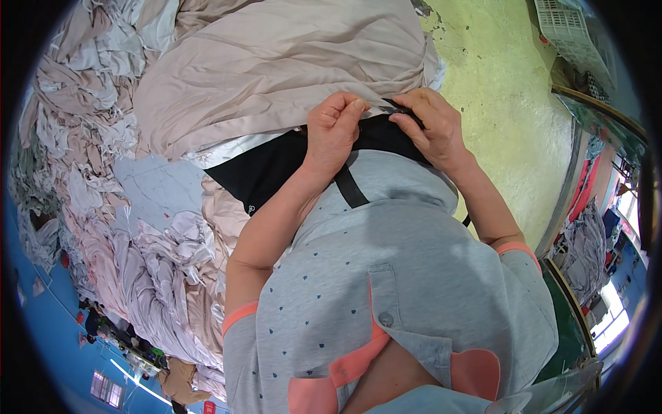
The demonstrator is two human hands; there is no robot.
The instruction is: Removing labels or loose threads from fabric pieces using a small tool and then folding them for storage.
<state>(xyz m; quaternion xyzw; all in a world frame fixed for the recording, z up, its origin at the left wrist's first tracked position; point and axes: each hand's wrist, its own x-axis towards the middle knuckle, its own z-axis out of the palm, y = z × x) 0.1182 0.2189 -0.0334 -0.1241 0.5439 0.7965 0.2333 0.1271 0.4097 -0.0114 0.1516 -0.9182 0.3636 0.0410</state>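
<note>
A large beige cloth (pixel 289 55) is spread across my lap and beyond, its near edge running beneath my hands. My left hand (pixel 333 131) is closed in a pinch at that edge and appears to grip the cloth; its fingertips partly hide the spot. Just to the right, my right hand (pixel 434 127) is closed around small black thread snips (pixel 396 106), whose tip points left toward the pinched edge. Most of the snips is covered by my fingers. Under both hands lies a black apron (pixel 258 169) at my waist.
Heaped beige, white and pinkish cloth (pixel 148 276) covers the left side. A pale tiled patch of floor (pixel 158 190) shows among it. Yellow worn floor (pixel 510 103) lies to the right. A white plastic crate (pixel 572 34) and a dark-green-topped table (pixel 607 124) stand at the right edge.
</note>
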